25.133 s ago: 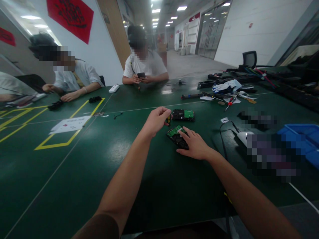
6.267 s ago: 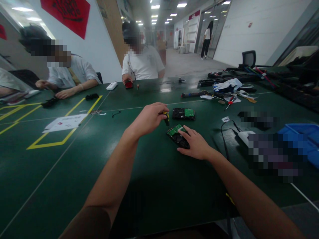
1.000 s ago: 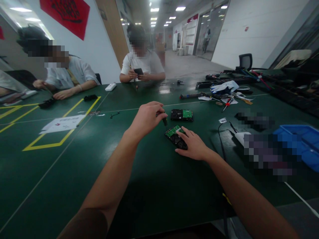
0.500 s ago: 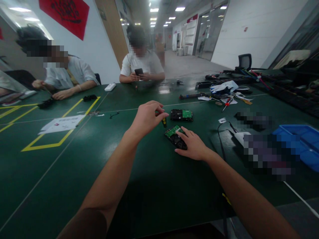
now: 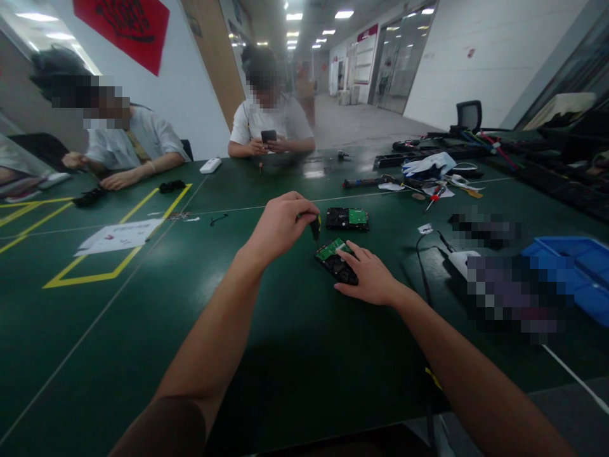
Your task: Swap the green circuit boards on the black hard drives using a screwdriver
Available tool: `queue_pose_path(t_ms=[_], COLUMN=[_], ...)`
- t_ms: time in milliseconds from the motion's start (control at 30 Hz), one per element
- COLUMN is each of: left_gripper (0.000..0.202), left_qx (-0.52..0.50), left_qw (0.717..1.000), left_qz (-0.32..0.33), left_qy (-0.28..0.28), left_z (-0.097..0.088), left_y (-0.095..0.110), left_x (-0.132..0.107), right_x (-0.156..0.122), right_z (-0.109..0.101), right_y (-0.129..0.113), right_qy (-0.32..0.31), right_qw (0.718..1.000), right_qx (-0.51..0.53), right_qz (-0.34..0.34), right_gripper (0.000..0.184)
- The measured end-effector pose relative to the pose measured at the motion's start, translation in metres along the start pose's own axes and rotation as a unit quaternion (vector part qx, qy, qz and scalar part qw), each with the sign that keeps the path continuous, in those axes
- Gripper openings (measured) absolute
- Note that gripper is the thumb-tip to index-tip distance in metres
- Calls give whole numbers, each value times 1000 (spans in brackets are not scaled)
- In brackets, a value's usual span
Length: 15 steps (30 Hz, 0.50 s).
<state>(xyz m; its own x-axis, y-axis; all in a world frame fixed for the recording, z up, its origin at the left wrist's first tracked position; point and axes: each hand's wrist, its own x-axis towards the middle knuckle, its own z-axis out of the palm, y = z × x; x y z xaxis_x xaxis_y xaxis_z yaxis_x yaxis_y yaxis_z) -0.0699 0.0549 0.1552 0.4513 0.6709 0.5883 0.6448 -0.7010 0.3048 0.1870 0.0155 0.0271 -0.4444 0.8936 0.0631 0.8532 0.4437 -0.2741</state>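
A small screwdriver (image 5: 316, 228) with a dark and yellow handle is pinched in the fingers of my left hand (image 5: 290, 219). It points down at the upper left corner of a hard drive (image 5: 340, 270), whose green circuit board faces up. Whether the tip touches a screw is too small to tell. My right hand (image 5: 368, 273) grips that drive by its right side, fingers over the board and thumb along the near edge, against the table. Just beyond lies a second hard drive (image 5: 347, 218), black and green, touched by neither hand.
On the dark green table (image 5: 214, 355), a blue bin (image 5: 575, 273) stands at the right beside a white power strip or adapter (image 5: 464, 259) with cables. Tools, a red screwdriver (image 5: 434, 199) and white gloves (image 5: 431, 165) lie farther back. Two people sit across; paper (image 5: 121, 237) lies left.
The screwdriver in my left hand has turned more upright, and its shaft now shows at the drive's corner. My right hand and the drive have stayed in place.
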Motion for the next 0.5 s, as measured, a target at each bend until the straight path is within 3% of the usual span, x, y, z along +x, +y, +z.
queue_pose_path(t_ms=[300,500], left_gripper=[6,11], left_qx=[6,1], left_qw=[1000,999], left_qz=[-26,-41], left_qy=[-8,11], left_z=[4,8], left_y=[-3,-1], left_x=[1,1], right_x=[1,1], right_z=[-1,3], right_y=[0,3], right_qy=[-6,-1], right_qw=[1000,1000], right_qx=[-3,-8], right_qz=[2,-4], right_gripper=[94,94])
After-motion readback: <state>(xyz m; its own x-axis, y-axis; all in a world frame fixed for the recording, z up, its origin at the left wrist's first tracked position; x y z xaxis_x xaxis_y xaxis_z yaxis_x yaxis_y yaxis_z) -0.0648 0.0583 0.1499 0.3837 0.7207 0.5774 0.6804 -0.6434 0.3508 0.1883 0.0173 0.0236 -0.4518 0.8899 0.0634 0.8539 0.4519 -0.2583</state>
